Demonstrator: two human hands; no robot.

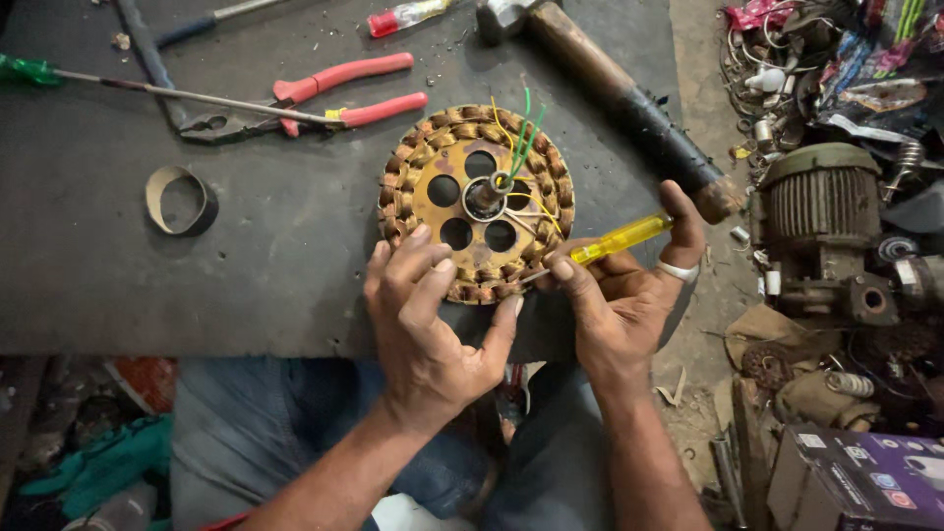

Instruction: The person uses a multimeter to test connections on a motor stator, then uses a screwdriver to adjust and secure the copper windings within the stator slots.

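On a dark counter (246,256), left hand (428,324) steadies the wound motor coil (477,202), fingers spread on its rim, while right hand (624,295), clamped on a yellow screwdriver (615,239), works its near edge, windings intact.

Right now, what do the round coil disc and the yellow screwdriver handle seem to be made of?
Coil disc: probably copper wire windings, by their orange-brown strands, around a dull, worn metal plate with holes. Screwdriver handle, held in the right hand: likely clear yellow plastic, glossy and see-through.
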